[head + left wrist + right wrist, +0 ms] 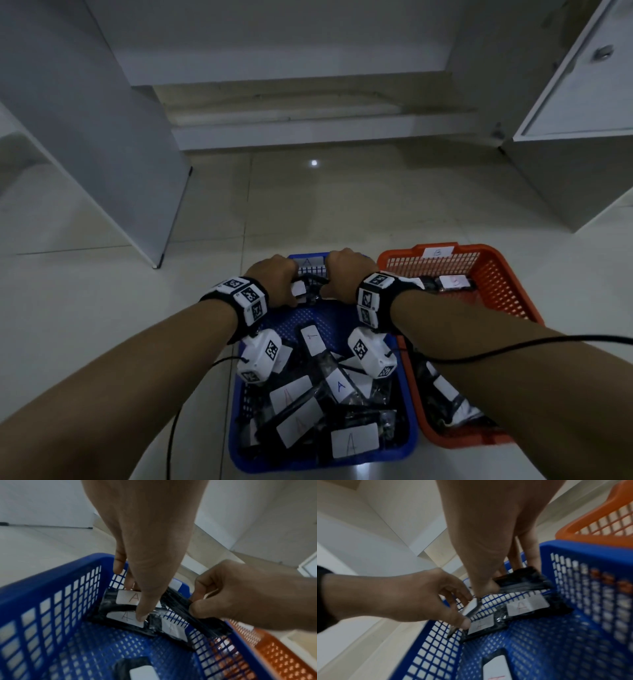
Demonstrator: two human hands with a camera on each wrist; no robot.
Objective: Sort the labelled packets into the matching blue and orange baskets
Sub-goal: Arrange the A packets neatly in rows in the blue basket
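Note:
The blue basket [325, 463] sits on the floor with several black packets bearing white "A" labels [339, 386] piled at its near end. Both hands are over its far end. My left hand [274, 284] pinches a black packet with an "A" label [130, 597], held upright against the far wall [51, 601]. My right hand [342, 277] pinches another black packet [522, 581] between thumb and fingers, just above the basket's far right corner. Two more "A" packets [519, 607] lie below. The orange basket [507, 284] stands to the right and holds packets [454, 281].
White cabinet panels stand at the left [102, 137] and a white drawer unit at the right [582, 102], with tiled floor [342, 205] between them. Black cables [513, 345] trail from the wrist cameras across my right forearm and beside the blue basket.

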